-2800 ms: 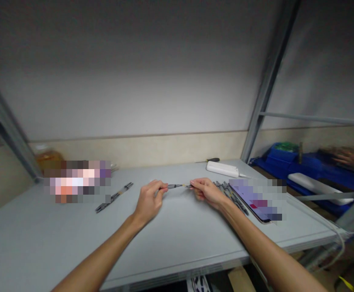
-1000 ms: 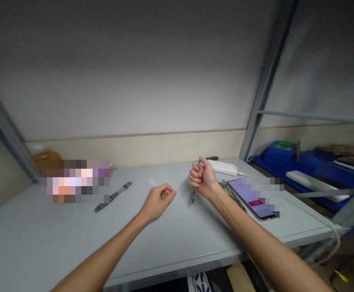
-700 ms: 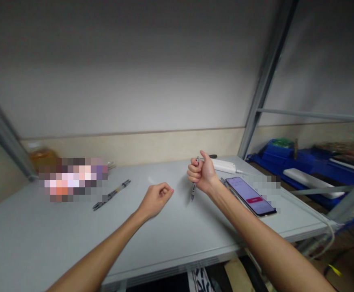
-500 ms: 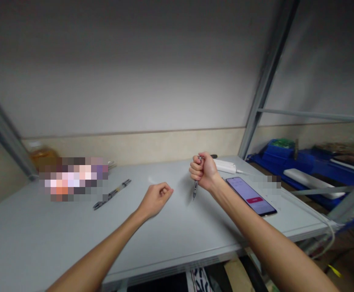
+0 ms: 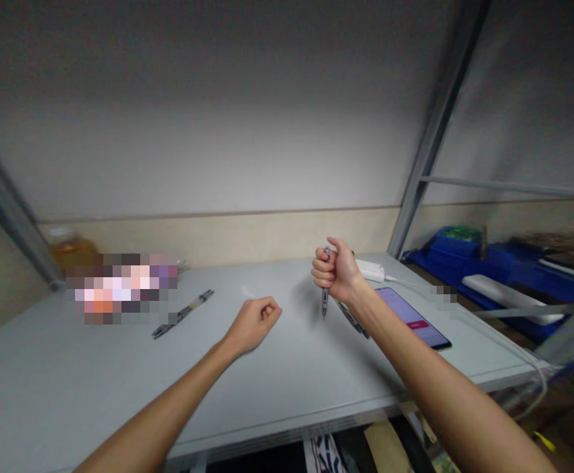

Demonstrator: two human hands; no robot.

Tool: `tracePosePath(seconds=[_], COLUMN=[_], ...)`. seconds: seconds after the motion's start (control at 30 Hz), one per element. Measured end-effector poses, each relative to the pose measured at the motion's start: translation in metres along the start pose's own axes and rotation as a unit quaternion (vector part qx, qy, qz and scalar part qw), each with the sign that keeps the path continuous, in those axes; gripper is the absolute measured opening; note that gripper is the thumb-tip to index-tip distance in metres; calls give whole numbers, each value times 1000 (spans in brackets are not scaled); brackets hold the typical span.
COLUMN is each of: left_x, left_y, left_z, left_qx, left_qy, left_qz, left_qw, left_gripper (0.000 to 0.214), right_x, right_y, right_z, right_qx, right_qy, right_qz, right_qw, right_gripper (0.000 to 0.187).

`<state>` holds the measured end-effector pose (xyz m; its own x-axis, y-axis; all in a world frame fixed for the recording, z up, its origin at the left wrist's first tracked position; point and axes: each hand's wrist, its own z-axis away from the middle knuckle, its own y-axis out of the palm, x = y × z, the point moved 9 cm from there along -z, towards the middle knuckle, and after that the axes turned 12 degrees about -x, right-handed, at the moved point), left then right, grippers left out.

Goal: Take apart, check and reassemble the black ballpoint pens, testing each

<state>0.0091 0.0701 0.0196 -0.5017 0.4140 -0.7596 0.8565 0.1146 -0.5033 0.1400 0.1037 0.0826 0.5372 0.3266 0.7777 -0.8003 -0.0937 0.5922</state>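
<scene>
My right hand [image 5: 336, 272] is closed in a fist around a grey pen [image 5: 325, 303], held upright with its tip pointing down just above the grey table [image 5: 277, 381]; my thumb rests on the pen's top end. My left hand [image 5: 254, 323] lies on the table to the left, its fingers curled shut with nothing visible in them. Two finished dark pens [image 5: 183, 314] lie farther left. More dark pens [image 5: 353, 320] lie just behind my right wrist.
A phone [image 5: 412, 318] with a lit screen lies right of my right forearm. A white power strip [image 5: 371, 269] sits at the back. A blurred-out patch [image 5: 119, 286] and an amber bottle [image 5: 72, 249] stand at back left. Blue bins [image 5: 464, 253] fill the right shelf.
Earlier both hands held the pen level between them. My left hand has let go and rests curled; my right hand now grips the pen upright and has shifted slightly right.
</scene>
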Motion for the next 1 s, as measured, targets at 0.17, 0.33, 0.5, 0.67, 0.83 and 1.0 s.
tracePosePath(seconds=[0.17,0.33,0.5,0.67,0.83,1.0], left_x=[-1,-2,-4,-4,-4,-4], left_y=[0,1,0,0,1,1], left_z=[1,1,1,2,2,2], left_qx=[5,11,11,11,13,12], left_qy=[4,4,5,7,8,11], left_qz=[-5,-10,-12,-11,-8,-12], left_qw=[1000,1000,1000,1000,1000,1000], left_gripper=[27,27,28,29,28,26], right_x=[1,2,1,1,-1,-7], right_y=[-3,0,-1,3,2,0], right_z=[0,2,1,2,0,-3], right_qx=[-15,-11,-29,-20,-14,-2], right_qy=[-10,-11,-16,-20,-11,1], right_qz=[4,1,12,13,15,24], right_qw=[1000,1000,999,1000,1000,1000], right_gripper=[31,38,33,39,43,41])
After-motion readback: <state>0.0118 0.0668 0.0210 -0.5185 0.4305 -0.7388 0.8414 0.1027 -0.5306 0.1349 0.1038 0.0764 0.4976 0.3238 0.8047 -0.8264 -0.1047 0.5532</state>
